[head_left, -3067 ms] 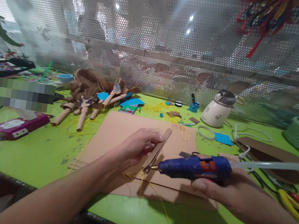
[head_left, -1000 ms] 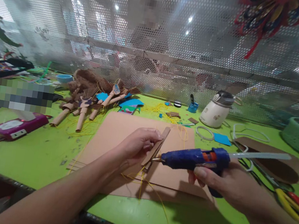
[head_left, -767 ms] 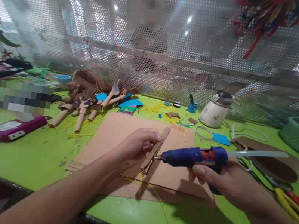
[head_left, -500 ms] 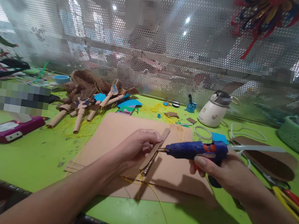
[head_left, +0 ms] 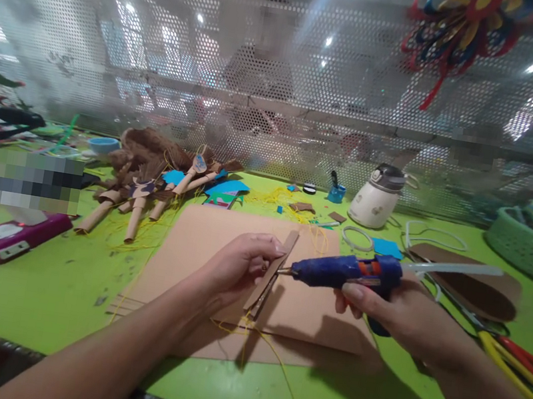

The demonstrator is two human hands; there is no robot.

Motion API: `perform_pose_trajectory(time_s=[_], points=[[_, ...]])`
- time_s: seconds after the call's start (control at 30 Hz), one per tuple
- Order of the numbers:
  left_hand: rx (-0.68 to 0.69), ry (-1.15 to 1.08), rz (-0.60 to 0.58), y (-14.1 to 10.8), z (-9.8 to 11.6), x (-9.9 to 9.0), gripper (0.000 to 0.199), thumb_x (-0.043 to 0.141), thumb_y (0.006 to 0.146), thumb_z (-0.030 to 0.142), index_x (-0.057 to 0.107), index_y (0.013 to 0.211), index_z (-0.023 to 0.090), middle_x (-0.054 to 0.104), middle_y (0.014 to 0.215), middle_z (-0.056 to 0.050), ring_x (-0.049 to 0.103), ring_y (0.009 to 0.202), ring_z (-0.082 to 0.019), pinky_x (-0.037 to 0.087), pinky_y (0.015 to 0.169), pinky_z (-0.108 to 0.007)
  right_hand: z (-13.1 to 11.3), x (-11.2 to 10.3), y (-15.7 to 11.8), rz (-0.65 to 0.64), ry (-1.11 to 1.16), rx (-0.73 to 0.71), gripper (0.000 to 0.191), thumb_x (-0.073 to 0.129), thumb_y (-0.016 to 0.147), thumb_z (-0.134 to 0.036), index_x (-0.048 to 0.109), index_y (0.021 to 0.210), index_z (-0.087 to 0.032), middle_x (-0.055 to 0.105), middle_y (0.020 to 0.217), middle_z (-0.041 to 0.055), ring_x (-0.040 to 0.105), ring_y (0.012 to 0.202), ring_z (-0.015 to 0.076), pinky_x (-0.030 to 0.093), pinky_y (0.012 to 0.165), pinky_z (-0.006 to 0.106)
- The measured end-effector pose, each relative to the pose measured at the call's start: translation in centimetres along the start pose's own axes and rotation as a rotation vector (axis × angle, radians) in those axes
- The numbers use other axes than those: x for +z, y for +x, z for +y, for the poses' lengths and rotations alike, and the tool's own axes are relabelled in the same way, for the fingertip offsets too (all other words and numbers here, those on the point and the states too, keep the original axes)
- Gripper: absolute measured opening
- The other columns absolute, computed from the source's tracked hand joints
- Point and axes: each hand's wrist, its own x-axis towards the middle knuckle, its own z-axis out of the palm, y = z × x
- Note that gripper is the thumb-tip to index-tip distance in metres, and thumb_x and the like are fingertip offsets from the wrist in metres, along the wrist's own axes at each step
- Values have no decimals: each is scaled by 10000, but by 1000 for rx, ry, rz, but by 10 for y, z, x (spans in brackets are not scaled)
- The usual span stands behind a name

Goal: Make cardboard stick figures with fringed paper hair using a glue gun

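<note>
The tip of a blue glue gun (head_left: 346,271) has climbed along a narrow brown strip (head_left: 268,277), from the lower end by the yellow threads (head_left: 279,358) three seconds ago to a spot just beside the fingers that pin it. The right hand (head_left: 391,307) is wrapped around the gun's handle, thumb along the near side, with a translucent glue stick (head_left: 462,270) jutting from the back. The left hand (head_left: 242,264) pinches the strip between thumb and fingers, holding it aslant above pale brown sheets (head_left: 200,236); a second brown layer shows under its right edge, with a shiny line along it, and the threads trail from the bottom end toward the near edge of the lime-green table (head_left: 23,296). Beyond the sheets, to the left, rolled-paper figures (head_left: 137,216) lie heaped beside blue paper pieces (head_left: 228,188), and a purple power strip (head_left: 14,239) sits farther left. At the back stand a small blue pot (head_left: 336,194) and a white bottle (head_left: 372,203) with a dark lid. On the right, a brown oval piece (head_left: 476,283) lies near yellow handles (head_left: 512,373) and red ones, short of a green basket (head_left: 526,249). A perforated metal screen (head_left: 167,62) closes off the scene, a red-and-blue ornament (head_left: 479,7) hanging at upper right.
</note>
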Motion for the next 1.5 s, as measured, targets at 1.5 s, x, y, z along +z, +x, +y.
perform_pose_trajectory(time_s=[1.5], points=[[95, 148, 80, 5, -9, -2, 185, 654, 709, 287, 542, 670, 145, 477, 609, 39, 418, 522, -47, 331, 491, -150, 118, -10, 66, 411, -790, 101, 388, 540, 780, -491, 619, 901, -131, 617, 891, 165, 572, 859, 298, 411, 706, 349]])
